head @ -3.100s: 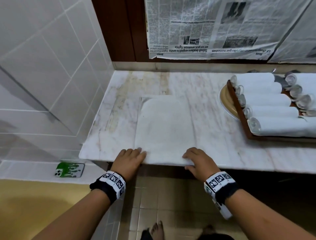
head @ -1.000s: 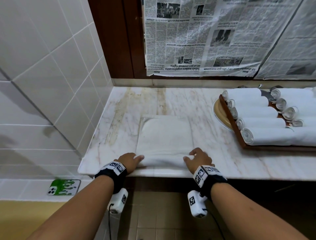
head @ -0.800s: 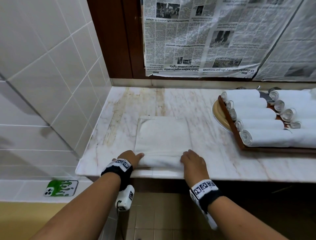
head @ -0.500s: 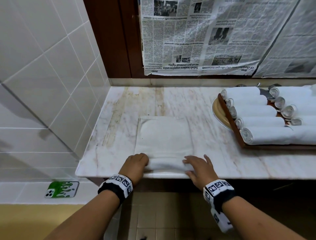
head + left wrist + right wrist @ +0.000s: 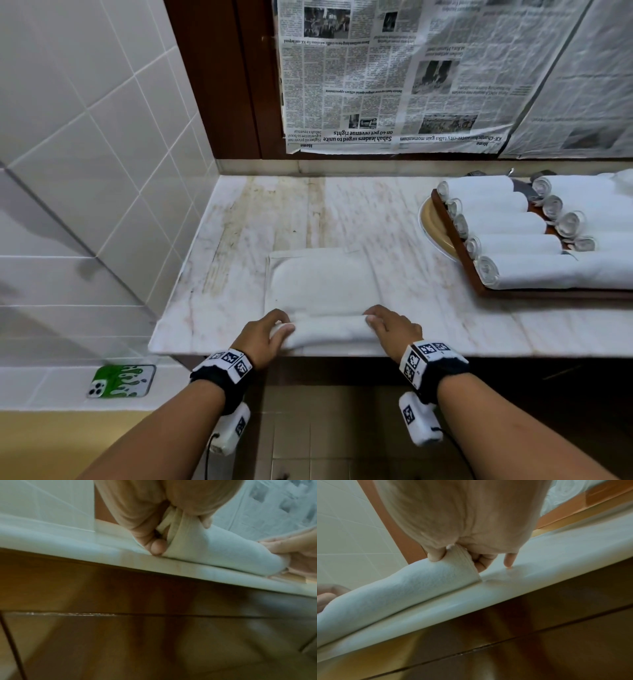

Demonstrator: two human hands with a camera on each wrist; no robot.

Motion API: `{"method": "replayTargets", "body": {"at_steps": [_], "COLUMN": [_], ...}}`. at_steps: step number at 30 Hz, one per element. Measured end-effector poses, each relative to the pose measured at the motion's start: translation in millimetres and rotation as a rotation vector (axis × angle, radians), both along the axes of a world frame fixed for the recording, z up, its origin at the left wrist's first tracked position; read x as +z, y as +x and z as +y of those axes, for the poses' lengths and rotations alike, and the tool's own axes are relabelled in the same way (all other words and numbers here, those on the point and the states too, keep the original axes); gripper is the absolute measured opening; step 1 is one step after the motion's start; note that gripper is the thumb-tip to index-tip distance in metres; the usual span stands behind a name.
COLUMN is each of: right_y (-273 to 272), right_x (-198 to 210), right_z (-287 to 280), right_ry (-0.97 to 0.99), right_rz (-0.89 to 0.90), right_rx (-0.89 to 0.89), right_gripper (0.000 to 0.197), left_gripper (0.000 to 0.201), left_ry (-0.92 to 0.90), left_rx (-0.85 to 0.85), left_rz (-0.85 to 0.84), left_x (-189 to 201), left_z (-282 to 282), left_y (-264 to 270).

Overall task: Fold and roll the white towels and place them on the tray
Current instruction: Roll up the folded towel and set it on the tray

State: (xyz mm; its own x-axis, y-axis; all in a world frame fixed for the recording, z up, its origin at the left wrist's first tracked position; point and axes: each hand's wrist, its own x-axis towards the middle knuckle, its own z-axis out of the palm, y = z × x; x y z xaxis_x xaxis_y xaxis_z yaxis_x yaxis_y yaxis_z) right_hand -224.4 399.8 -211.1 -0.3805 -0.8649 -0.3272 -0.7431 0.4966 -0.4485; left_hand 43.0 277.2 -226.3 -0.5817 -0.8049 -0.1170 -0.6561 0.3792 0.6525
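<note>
A folded white towel (image 5: 323, 284) lies flat on the marble counter (image 5: 445, 308), and its near end is rolled into a short tube (image 5: 329, 332) at the counter's front edge. My left hand (image 5: 267, 330) grips the left end of the roll (image 5: 197, 543), fingers curled over it and thumb under. At the right end of the roll (image 5: 419, 582), my right hand (image 5: 390, 325) pinches the layers between thumb and fingers, with the little finger touching the counter. A wooden tray (image 5: 455, 240) at the right holds several rolled white towels (image 5: 513, 245).
A tiled wall (image 5: 102, 171) closes the counter's left side. Newspaper (image 5: 411, 85) hangs on the back wall. A beige plate (image 5: 432, 226) sits under the tray's left edge. A green phone (image 5: 121, 381) lies on a low ledge at the lower left.
The towel's near edge lay flat under both hands; it has since been curled over and rolled away from me into a thicker tube, so less of the towel lies flat.
</note>
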Motion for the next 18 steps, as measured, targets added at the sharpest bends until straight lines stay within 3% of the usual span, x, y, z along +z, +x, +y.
{"method": "replayTargets", "body": {"at_steps": [3,5,6,9,11,14,16,18], "right_y": [14.7,28.2,35.9,56.8,64.8,65.2,60.4,56.4], "right_x": [7.0,2.7,-0.7,-28.6,-40.3,-40.1,-29.7,-15.4], "right_z": [-8.8,-6.1,-1.4,25.8,40.6,39.3,25.7,12.5], "right_ry": [0.106,-0.046,-0.126,-0.246,-0.284,-0.193,-0.121,-0.076], "right_rz": [0.216,0.439,0.483,0.544,0.576,0.617,0.633,0.560], "right_rx": [-0.021,-0.062,-0.041,0.175,0.200,0.213,0.238,0.237], "right_gripper": [0.027,0.023,0.029,0.059,0.056,0.047,0.042,0.052], "left_gripper": [0.015,0.027,0.032,0.039,0.039,0.039,0.040,0.035], "left_ry": [0.048,0.078,0.106,0.172,0.218,0.256,0.189,0.043], "left_rx": [0.047,0.061,0.076,0.095,0.111,0.098,0.042,0.074], "left_rz": [-0.069,-0.159,-0.204,-0.338,-0.414,-0.447,-0.505,-0.528], "left_x": [3.0,2.6,2.6,8.9,16.1,29.7,29.6,23.8], "left_z": [-6.1,-15.2,-19.3,-24.5,-22.9,-16.7,-13.3,-6.3], "left_y": [-9.6,-18.3,-22.4,-31.5,-36.0,-39.8,-38.6,-35.4]}}
